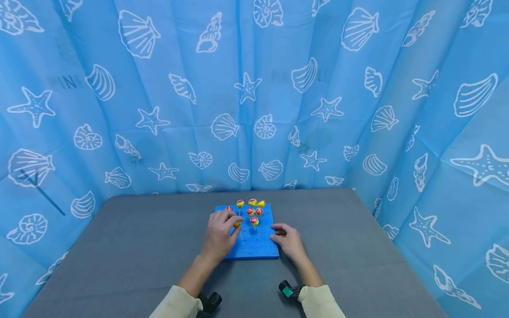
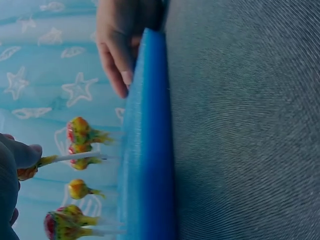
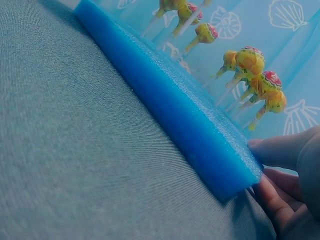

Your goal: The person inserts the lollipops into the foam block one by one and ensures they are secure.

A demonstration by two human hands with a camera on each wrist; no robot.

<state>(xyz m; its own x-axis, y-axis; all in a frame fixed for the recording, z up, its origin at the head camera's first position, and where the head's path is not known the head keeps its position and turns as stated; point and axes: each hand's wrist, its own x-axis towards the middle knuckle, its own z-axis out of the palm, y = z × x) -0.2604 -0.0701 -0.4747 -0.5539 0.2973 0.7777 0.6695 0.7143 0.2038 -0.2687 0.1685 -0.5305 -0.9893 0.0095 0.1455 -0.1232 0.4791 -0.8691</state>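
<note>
A blue foam block (image 1: 256, 249) lies on the table with several lollipops (image 1: 254, 221) standing upright in it, in yellow and red wrappers. My left hand (image 1: 219, 232) is above the block's left part and pinches one lollipop (image 1: 237, 224) by its wrapped head. In the left wrist view, that lollipop's white stick (image 2: 82, 156) points toward the block, and its tip appears apart from the foam. At the block's right edge, my right hand (image 1: 290, 242) holds on, with one digit on the top face and fingers (image 3: 275, 200) against the side.
The grey table (image 1: 151, 247) extends around the block. Behind it and to the sides hangs a blue curtain (image 1: 246, 141) printed with white shells and starfish. Dark wrist devices (image 1: 289, 289) sit at both cuffs. Small holes mark the foam's top.
</note>
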